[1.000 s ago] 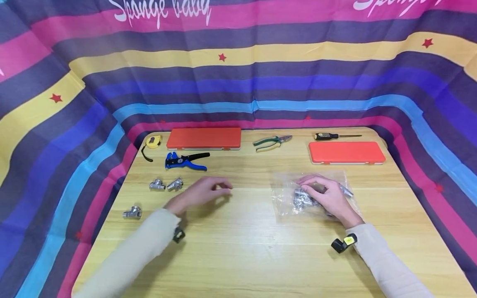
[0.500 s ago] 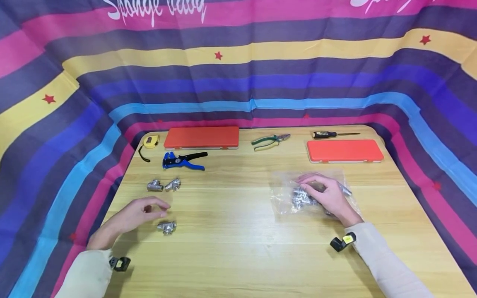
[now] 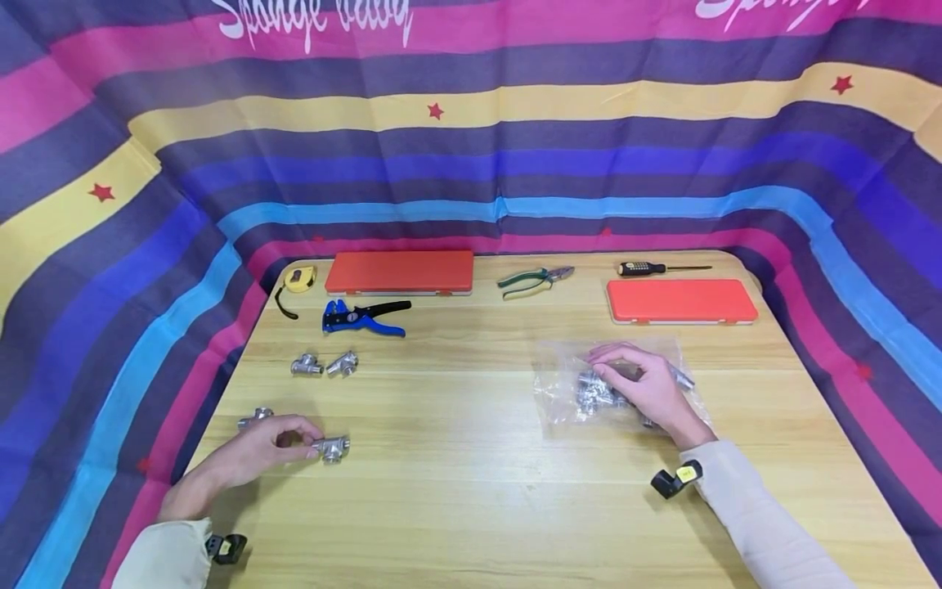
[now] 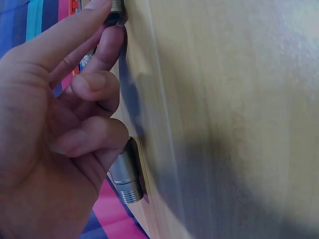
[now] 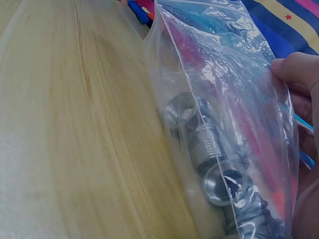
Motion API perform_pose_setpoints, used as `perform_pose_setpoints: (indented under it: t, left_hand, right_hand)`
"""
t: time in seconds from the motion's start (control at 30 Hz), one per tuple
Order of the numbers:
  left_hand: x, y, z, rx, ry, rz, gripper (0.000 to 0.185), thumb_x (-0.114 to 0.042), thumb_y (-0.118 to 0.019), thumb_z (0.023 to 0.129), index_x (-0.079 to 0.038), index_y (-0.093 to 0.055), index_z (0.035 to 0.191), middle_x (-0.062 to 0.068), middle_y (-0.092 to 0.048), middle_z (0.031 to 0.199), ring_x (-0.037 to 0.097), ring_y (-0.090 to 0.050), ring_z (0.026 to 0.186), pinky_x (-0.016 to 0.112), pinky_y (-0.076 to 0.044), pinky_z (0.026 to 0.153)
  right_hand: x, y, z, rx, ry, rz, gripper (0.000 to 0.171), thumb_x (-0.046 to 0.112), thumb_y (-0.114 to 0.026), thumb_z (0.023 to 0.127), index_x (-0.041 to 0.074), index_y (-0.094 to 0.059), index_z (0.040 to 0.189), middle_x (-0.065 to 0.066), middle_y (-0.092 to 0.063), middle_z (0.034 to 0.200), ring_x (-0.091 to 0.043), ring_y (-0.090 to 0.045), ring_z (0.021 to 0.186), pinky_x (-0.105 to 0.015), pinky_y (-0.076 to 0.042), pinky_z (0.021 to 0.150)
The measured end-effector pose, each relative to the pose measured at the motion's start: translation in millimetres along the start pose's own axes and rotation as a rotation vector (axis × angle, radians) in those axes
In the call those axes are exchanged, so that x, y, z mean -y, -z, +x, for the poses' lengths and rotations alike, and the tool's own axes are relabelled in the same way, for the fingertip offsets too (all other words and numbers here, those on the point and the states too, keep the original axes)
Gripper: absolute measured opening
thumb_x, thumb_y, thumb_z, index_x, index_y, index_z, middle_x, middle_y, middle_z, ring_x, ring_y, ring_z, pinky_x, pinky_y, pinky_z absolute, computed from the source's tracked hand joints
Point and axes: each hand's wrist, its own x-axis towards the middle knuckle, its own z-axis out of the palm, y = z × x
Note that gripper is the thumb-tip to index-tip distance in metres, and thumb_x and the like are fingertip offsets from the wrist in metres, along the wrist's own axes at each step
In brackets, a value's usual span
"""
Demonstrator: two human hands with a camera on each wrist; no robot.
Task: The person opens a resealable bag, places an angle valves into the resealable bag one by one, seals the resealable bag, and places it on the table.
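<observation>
Left hand (image 3: 253, 451), empty half a second ago, now pinches metal fitting (image 3: 334, 449) on desk (image 3: 471, 515), near left, fingers bent; right hand (image 3: 649, 386) still grips clear bag (image 3: 557, 391), right

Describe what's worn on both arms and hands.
The left sleeve and right sleeve are long and pale beige. The left wrist camera and right wrist camera are black, the right one bearing a yellow label. Left hand and right hand are gloveless.

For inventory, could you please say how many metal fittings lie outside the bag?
4: one fitting touching the left hand, another partly hidden by it, two near the blue tool.
</observation>
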Motion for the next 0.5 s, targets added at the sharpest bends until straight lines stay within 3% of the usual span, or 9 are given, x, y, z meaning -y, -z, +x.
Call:
perform_pose_setpoints:
  t: [0.27,0.37,0.5]
  left_hand:
    - [-13.1,-3.4,10.4,-0.062,-0.018,0.068,0.018,-0.034,-0.075,0.104,-0.025,-0.079,0.12,-0.008,-0.077,0.112,0.002,-0.066,0.099,0.023,-0.056,0.083]
    - [-22.2,-10.3,25.7,-0.093,-0.007,0.071,0.021,-0.04,-0.076,0.103,-0.029,-0.079,0.12,-0.008,-0.076,0.112,0.007,-0.066,0.096,0.025,-0.056,0.08]
    - [-42.9,-23.4,56.5,-0.096,-0.031,0.065,0.027,-0.046,-0.075,0.102,-0.03,-0.077,0.124,-0.007,-0.076,0.115,0.013,-0.063,0.093,0.026,-0.054,0.075]
  right_hand:
    - [1.1,0.2,0.3,-0.01,0.009,-0.025,0.013,0.003,-0.079,0.1,0.012,-0.082,0.108,-0.012,-0.079,0.125,0.0,-0.068,0.124,-0.013,-0.047,0.111]
    - [1.3,-0.1,0.2,-0.014,0.007,-0.036,0.013,0.004,-0.079,0.1,0.013,-0.082,0.108,-0.011,-0.079,0.125,0.0,-0.068,0.124,-0.013,-0.046,0.111]
    - [0.8,0.7,-0.8,-0.014,-0.002,-0.038,0.012,0.006,-0.079,0.1,0.014,-0.082,0.109,-0.011,-0.079,0.126,0.0,-0.067,0.125,-0.013,-0.047,0.111]
